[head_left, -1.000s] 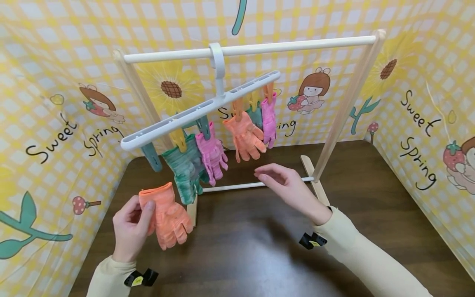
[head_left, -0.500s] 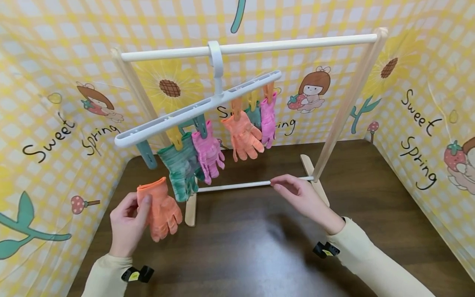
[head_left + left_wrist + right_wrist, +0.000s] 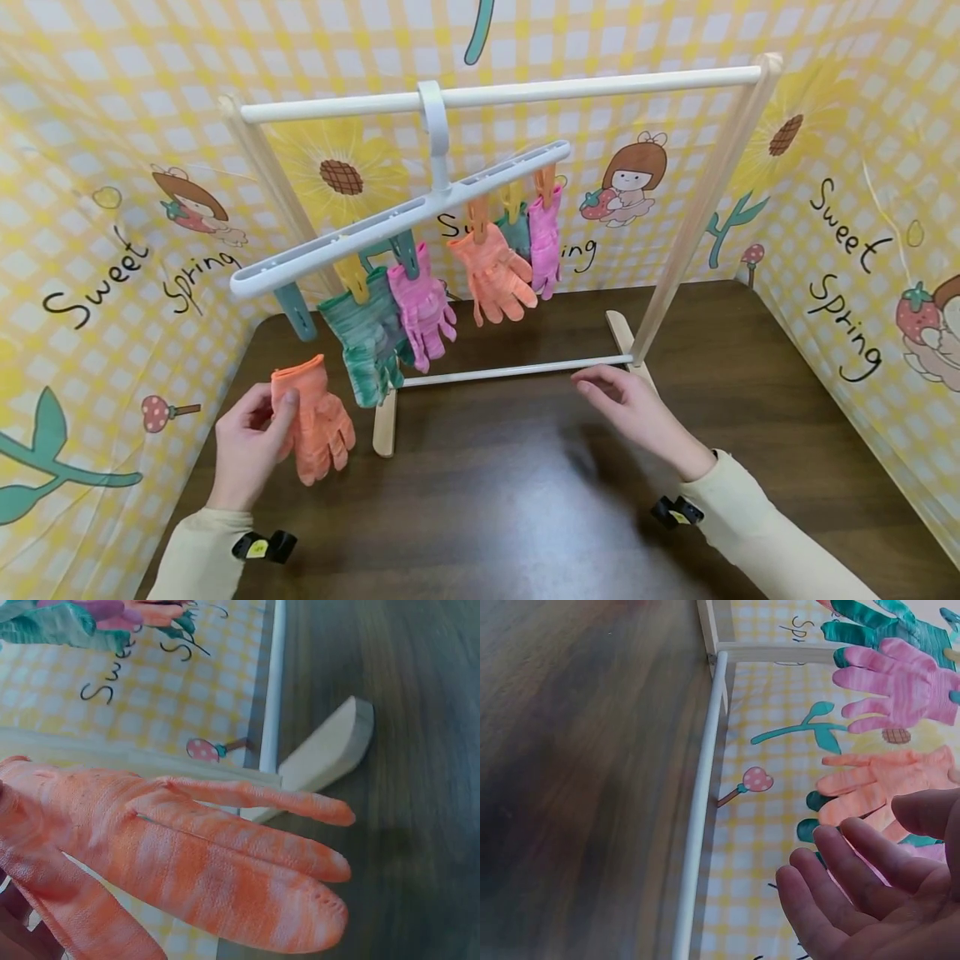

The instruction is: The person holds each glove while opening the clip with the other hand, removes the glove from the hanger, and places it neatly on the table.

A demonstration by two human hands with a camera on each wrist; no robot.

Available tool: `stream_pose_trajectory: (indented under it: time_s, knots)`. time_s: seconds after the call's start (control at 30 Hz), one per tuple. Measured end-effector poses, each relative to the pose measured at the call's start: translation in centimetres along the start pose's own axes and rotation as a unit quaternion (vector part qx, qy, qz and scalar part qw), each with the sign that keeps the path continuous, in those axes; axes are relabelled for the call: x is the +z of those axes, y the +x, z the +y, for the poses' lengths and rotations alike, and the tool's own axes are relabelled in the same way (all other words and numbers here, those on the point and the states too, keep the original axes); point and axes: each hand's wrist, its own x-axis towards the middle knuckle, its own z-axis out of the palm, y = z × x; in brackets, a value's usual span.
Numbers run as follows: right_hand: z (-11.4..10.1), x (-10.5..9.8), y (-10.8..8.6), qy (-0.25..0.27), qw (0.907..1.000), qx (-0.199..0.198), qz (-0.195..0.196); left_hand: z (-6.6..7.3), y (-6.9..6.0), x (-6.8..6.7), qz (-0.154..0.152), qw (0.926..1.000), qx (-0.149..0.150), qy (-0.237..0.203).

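My left hand (image 3: 247, 446) pinches an orange glove (image 3: 318, 425) near its cuff, fingers of the glove hanging down; the same glove (image 3: 210, 855) fills much of the left wrist view. Just above it a blue-green clip (image 3: 296, 312) hangs from the left end of the grey hanger (image 3: 337, 243), holding nothing. Clipped along the hanger are a green glove (image 3: 363, 337), a pink glove (image 3: 423, 308), an orange glove (image 3: 495, 275), a partly hidden green one and a pink glove (image 3: 545, 242). My right hand (image 3: 637, 412), fingers relaxed and holding nothing, hovers at the rack's lower right.
The hanger hooks over the white top bar (image 3: 600, 88) of a wooden rack. Its lower bar (image 3: 510, 372) runs between feet, the left foot (image 3: 385, 423) and right foot (image 3: 621, 333), on a dark wooden table (image 3: 480, 517). Patterned cloth surrounds the table on three sides.
My left hand has shifted slightly left with the orange glove, away from the green glove. My right hand has moved right and down, away from the hanging gloves.
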Motion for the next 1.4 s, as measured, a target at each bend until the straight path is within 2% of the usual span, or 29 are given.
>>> stream_pose_trajectory:
  time_s: [0.27, 0.47, 0.63, 0.8, 0.93, 1.13, 1.4]
  knots:
    - [0.7, -0.3, -0.5, -0.015, 0.9997, 0.017, 0.004, -0.9, 0.4, -0.8, -0.002, 0.9993, -0.011, 0.035]
    - [1.2, -0.4, -0.6, -0.014, 0.9996, 0.024, 0.003, -1.8, 1.4, -1.3, -0.001, 0.9987, -0.017, 0.049]
    - [1.4, -0.5, -0.6, -0.019, 0.9995, 0.025, 0.003, -2.5, 2.1, -1.8, 0.009, 0.998, -0.004, 0.063]
    - [1.6, -0.7, -0.9, -0.035, 0.9988, 0.033, 0.006, -2.8, 2.7, -2.3, 0.032, 0.9936, 0.042, 0.099]
    - [1.8, -0.9, -1.1, -0.045, 0.9982, 0.037, 0.01, -3.1, 3.2, -2.7, 0.042, 0.9868, 0.098, 0.122]
    - [1.9, -0.9, -1.1, -0.04, 0.9984, 0.04, 0.006, -4.0, 4.0, -3.1, 0.036, 0.9682, 0.191, 0.157]
    - [2.1, -0.8, -1.0, -0.038, 0.9986, 0.037, 0.001, -5.4, 5.0, -3.7, 0.05, 0.9429, 0.261, 0.201]
